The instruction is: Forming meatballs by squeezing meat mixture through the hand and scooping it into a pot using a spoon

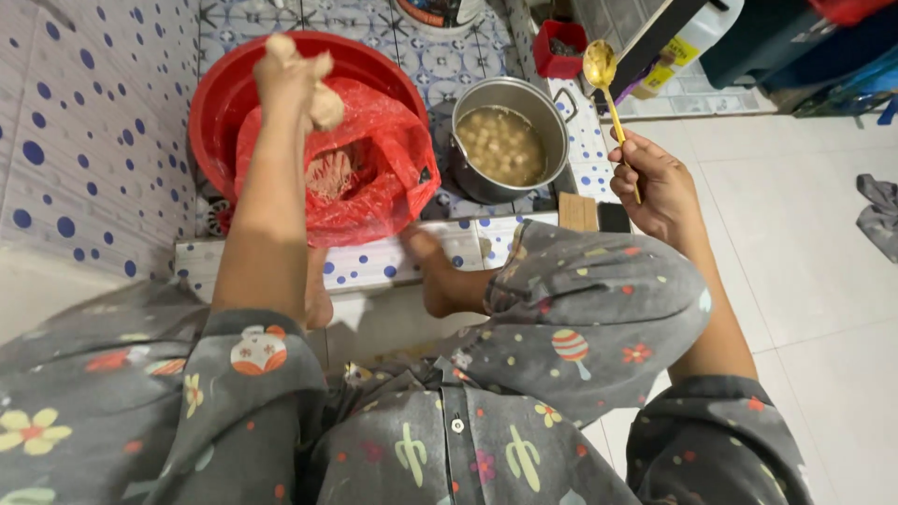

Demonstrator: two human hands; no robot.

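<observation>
Open tiled floor (804,243) rightward; red basin (220,112), steel pot (552,117) crowding the tiled ledge (374,266) ahead.

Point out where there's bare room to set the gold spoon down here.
Free: the white floor tiles right of the right hand, short of the grey cloth. Crowded: the dotted ledge, bordered by red basin, red bag, steel pot and a foot.

place: home wash-and-cook corner | signs: dotted wall tiles (84,122) — steel pot (510,140) — red basin (224,93)

Glossy plastic bag (374,178), shiny metal pot (552,117)
</observation>
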